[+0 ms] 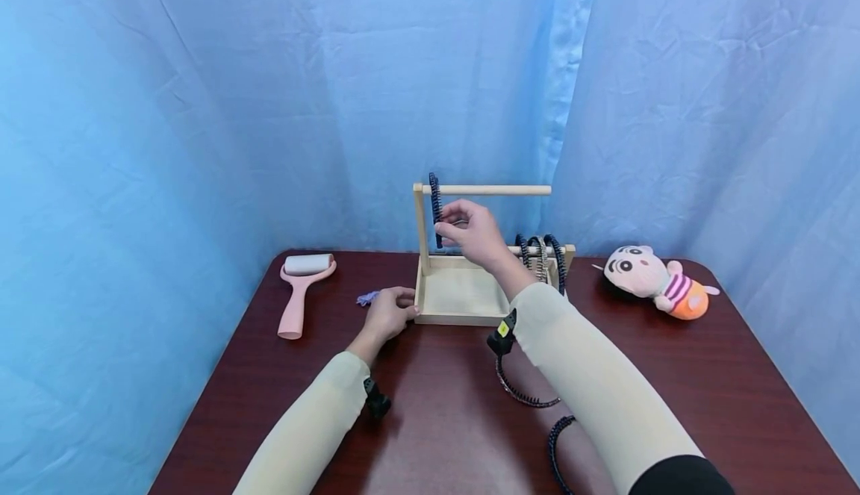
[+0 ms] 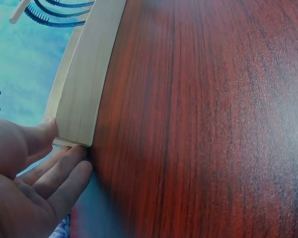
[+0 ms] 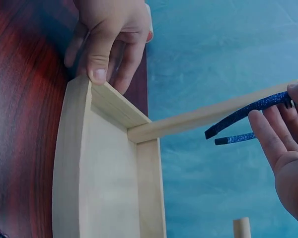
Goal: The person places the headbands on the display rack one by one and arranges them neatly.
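Note:
A dark blue glittery toothed headband [image 1: 436, 211] hangs at the left end of the upper bar of a wooden rack [image 1: 470, 321]. My right hand [image 1: 473, 235] pinches this headband below the bar; in the right wrist view, its two ends [image 3: 233, 116] point toward the rack's upright. At the rack tray's front left corner, my left hand [image 1: 390, 312] holds the wood, thumb on the rim and fingers against the outer side [image 2: 72, 171]. Several other headbands [image 1: 541, 252] hang on the lower bar at the right, partly hidden by my right arm.
Two more headbands [image 1: 520, 398] [image 1: 553, 450] lie on the dark red table, partly beneath my right forearm. A pink lint roller [image 1: 295, 304] lies left, and a purple crumpled item [image 1: 366, 299] sits beside my left hand. A plush doll [image 1: 655, 282] lies right. Blue curtains [image 1: 336, 107] hang behind.

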Demonstrator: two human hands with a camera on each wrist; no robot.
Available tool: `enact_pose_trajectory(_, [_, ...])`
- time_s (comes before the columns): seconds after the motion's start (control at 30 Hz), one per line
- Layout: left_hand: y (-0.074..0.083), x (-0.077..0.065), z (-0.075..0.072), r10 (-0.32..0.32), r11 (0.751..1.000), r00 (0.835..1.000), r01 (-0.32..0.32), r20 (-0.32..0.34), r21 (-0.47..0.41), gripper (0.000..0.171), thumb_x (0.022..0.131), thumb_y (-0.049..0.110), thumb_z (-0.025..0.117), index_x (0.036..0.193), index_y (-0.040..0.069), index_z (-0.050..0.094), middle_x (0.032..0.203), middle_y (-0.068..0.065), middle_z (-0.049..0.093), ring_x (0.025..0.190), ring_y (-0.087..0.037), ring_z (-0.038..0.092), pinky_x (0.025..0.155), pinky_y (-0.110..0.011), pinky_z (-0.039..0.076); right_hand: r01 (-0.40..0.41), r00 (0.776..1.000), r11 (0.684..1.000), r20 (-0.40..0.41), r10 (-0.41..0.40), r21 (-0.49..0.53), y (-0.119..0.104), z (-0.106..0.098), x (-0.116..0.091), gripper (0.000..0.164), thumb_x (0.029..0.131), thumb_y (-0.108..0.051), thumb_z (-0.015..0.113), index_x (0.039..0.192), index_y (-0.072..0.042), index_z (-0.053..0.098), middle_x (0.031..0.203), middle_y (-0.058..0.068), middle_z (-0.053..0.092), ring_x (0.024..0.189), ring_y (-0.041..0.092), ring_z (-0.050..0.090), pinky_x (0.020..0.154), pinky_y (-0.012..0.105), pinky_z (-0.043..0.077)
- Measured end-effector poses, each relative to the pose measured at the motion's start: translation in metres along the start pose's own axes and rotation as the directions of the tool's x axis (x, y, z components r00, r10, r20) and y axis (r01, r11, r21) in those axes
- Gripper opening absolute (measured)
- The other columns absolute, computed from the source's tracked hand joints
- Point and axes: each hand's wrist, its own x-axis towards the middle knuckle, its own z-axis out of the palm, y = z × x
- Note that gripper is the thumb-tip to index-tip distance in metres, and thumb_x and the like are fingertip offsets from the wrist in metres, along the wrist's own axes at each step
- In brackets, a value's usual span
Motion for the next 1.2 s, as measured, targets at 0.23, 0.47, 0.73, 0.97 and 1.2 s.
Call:
enact_pose_trajectory(0.23, [-0.001,0.001,0.000,0.022,1.000,1.000,-0.022,-0.012,0.020,0.036,0.097,0.014,0.073,0.132,0.009,0.068,0.117,-0.011,0.074,0.094,-0.019,0.071,0.070,-0.031,0.058,0.013,1.000,1.000,-0.012,-0.013,0.000,0.003,0.008,0.002,0.029,0.098,-0.014,0.071,0.124,-0.002,0.063,0.113,0.015,0.065,0.103,0.031,0.072,0.085,0.041,0.062])
enact_pose_trajectory(0.47, [-0.001,0.002,0.002,0.017,1.000,1.000,-0.017,-0.014,0.019,0.036,0.097,0.014,0.073,0.132,0.010,0.068,0.116,-0.010,0.074,0.094,-0.020,0.071,0.070,-0.032,0.058,0.004,1.000,0.999,-0.012,-0.004,-0.035,0.002,0.007,-0.001,0.032,0.098,-0.017,0.072,0.127,-0.005,0.064,0.116,0.014,0.067,0.105,0.030,0.070,0.088,0.046,0.060])
enact_pose_trajectory(0.73, [-0.003,0.002,0.002,0.004,1.000,1.000,-0.004,-0.016,0.001,0.035,0.097,0.015,0.074,0.132,0.010,0.068,0.115,-0.010,0.074,0.091,-0.018,0.071,0.070,-0.032,0.059,0.004,1.000,0.997,0.003,-0.004,-0.073,0.000,0.001,-0.004,0.041,0.096,-0.021,0.076,0.132,-0.007,0.063,0.121,0.012,0.068,0.112,0.028,0.068,0.090,0.041,0.060])
enact_pose_trajectory(0.97, [-0.003,0.004,0.004,0.009,1.000,1.000,-0.009,-0.015,-0.001,0.035,0.097,0.015,0.073,0.132,0.010,0.068,0.114,-0.009,0.074,0.089,-0.018,0.071,0.070,-0.032,0.058,0.041,0.999,0.980,0.017,-0.039,-0.193,-0.004,-0.022,-0.015,0.047,0.093,-0.029,0.079,0.135,-0.013,0.064,0.123,0.006,0.070,0.115,0.023,0.067,0.095,0.041,0.057])
enact_pose_trajectory(1.2, [-0.001,0.006,0.004,0.015,1.000,1.000,-0.015,-0.008,0.001,0.037,0.097,0.014,0.073,0.133,0.009,0.067,0.117,-0.011,0.074,0.093,-0.019,0.072,0.070,-0.032,0.058,0.077,0.997,0.954,0.029,-0.072,-0.290,-0.008,-0.059,-0.042,0.043,0.093,-0.032,0.079,0.131,-0.018,0.065,0.120,0.001,0.071,0.111,0.018,0.067,0.095,0.042,0.055])
